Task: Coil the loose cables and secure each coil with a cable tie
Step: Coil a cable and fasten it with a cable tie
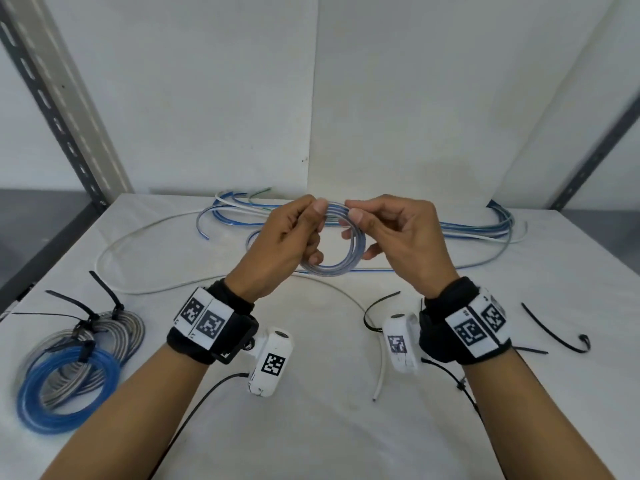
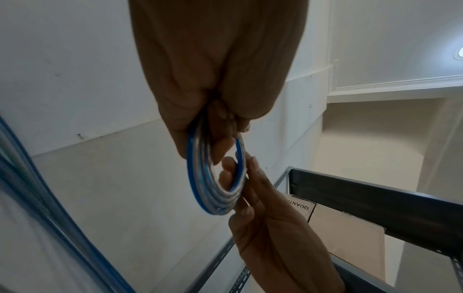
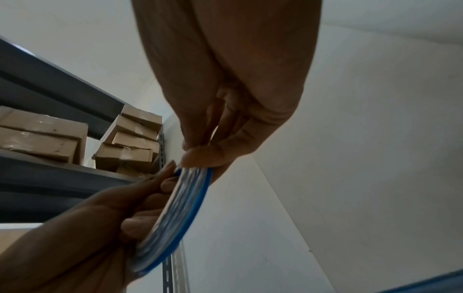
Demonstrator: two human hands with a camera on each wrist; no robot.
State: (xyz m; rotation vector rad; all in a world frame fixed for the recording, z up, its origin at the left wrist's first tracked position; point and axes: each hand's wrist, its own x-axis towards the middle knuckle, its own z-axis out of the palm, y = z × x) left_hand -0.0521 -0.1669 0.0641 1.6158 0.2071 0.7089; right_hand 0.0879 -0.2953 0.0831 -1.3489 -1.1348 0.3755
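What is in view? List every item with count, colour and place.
held coil: one, blue and white, between both hands
tied coils: about three, grey and blue, table's left front
loose cables: several, blue, white, grey, green, table's far side
loose cable ties: at least three, black, right front
table: one, white
cardboard boxes: several, brown, shelving
left hand: grips coil
right hand: pinches coil's top

Small coil (image 1: pixel 341 252) held above mid-table (image 1: pixel 311 427) between left hand (image 1: pixel 284 242) and right hand (image 1: pixel 401 237). Behind it, loose cables (image 1: pixel 467 230) strung along the far edge. Tied coils (image 1: pixel 79 362) stacked at near left — overlapping. Loose cable ties (image 1: pixel 554 329) lay near right, just beside the right wrist.
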